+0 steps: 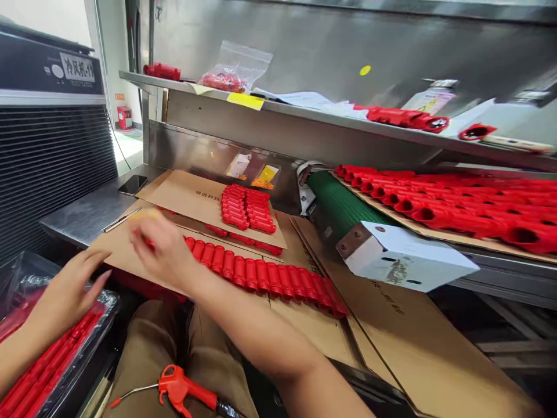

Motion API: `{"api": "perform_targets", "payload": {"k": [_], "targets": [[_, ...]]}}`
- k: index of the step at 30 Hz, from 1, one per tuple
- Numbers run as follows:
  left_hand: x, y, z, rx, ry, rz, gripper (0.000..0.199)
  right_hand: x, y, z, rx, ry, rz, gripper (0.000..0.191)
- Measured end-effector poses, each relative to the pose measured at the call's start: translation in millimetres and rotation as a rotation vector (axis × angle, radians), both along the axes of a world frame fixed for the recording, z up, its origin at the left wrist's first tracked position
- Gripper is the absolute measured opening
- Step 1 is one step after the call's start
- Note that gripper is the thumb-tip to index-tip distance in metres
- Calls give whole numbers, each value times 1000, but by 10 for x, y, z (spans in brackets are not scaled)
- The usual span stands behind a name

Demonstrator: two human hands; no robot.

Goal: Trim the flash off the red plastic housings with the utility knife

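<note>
A: Describe the surface.
B: The surface [80, 210] is grey metal, carrying flat brown cardboard sheets [187, 194]. A row of short red plastic tubes [261, 276] lies on cardboard, extending rightward from the right grip [163, 247]. Beyond that grip, to its right, sit stacked red ribbed parts [248, 209]. A black phone [133, 184] lies beyond it, to its left.

A: Describe the room.
B: A dark louvred cooling unit [56, 139] stands beyond the left grip [72, 290]. A metal shelf [313, 112] spans above and beyond both grips. Well to their right, a green-belted conveyor [339, 203] stands beside a board of red tubular parts [435, 203].

A: State the right grip's condition.
B: Fingers bent, partly closed. A small red piece [149, 242] shows at the fingers; motion blur prevents confirming whether it is held.

A: And the left?
B: Open, fingers and thumb spread, nothing held. It is near a plastic-lined bin of long red tubes [52, 363]. The red air gun [178, 389] rests on the lap, nearer the camera than both grips.
</note>
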State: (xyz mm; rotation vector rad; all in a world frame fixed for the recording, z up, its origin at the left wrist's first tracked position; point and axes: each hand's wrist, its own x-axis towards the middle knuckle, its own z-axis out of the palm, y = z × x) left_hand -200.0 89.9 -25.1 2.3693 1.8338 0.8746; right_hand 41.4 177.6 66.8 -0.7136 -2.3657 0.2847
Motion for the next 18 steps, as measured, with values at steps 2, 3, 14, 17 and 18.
{"api": "perform_targets", "payload": {"k": [2,3,14,17,18], "targets": [[208,524,156,-45,67,-84,62,482,-548,-257,40,97,145,19],[290,760,213,-67,96,-100,65,738,-801,-412,47,102,180,20],[324,1169,226,-232,242,-31,68,2548,-1970,-1672,-280,322,-464,21],[370,1131,322,-265,278,-11,78,2545,-2002,-1756,-329,378,-469,21],[382,1131,374,-271,291,-7,81,2523,-2001,-1771,-345,393,-460,21]]}}
